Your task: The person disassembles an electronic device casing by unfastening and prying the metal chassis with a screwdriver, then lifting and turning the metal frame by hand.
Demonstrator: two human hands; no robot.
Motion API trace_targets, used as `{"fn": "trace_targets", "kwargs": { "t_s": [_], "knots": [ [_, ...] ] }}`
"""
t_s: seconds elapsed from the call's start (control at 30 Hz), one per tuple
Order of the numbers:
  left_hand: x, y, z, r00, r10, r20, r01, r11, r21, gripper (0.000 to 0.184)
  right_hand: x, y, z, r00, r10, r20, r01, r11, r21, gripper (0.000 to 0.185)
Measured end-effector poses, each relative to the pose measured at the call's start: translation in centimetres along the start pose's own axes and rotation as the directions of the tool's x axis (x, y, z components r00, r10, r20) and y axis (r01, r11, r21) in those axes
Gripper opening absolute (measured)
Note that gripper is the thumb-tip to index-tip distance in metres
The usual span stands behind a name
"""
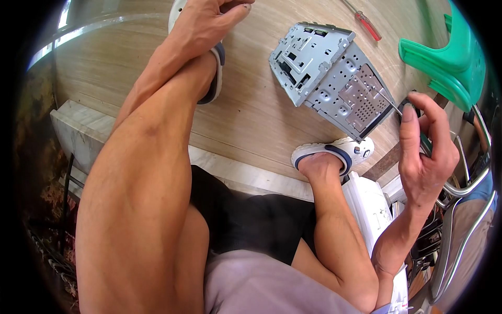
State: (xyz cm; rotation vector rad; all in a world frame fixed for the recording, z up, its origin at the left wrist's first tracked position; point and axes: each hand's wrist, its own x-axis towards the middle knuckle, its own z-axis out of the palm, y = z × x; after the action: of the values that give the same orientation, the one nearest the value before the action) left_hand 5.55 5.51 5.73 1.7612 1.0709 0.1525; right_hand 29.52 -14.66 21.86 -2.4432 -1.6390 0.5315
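Observation:
A grey metal device chassis (348, 86), perforated and box-shaped, sits tilted on the floor in front of me. My right hand (426, 149) is closed round a screwdriver (395, 108), whose thin shaft reaches over the chassis's right-hand face. Whether its tip touches a screw is too small to tell. The handle is mostly covered by my fingers. At the top edge, my left hand (209, 21) hangs past my knee, thumb stretched out and a gap beside it, with nothing visible in it. Part of its fingers is cut off by the frame.
Another screwdriver with a red handle (367, 26) lies on the floor beyond the chassis. A green plastic stool (444, 60) stands at the upper right. My white clog (358, 149) is close below the chassis. Metal chair legs (473, 186) and a white box (368, 209) are at right.

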Motion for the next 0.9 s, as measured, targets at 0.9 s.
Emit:
{"fn": "trace_targets", "kwargs": {
  "t_s": [0.9],
  "knots": [
    [0.4, -0.9, 0.1, 1.000, 0.010, -0.001, -0.010, 1.000, 0.014, 0.028, 0.6, 0.5, 0.7, 0.965, -0.249, -0.084, 0.251, 0.968, 0.019, 0.027]
  ]
}}
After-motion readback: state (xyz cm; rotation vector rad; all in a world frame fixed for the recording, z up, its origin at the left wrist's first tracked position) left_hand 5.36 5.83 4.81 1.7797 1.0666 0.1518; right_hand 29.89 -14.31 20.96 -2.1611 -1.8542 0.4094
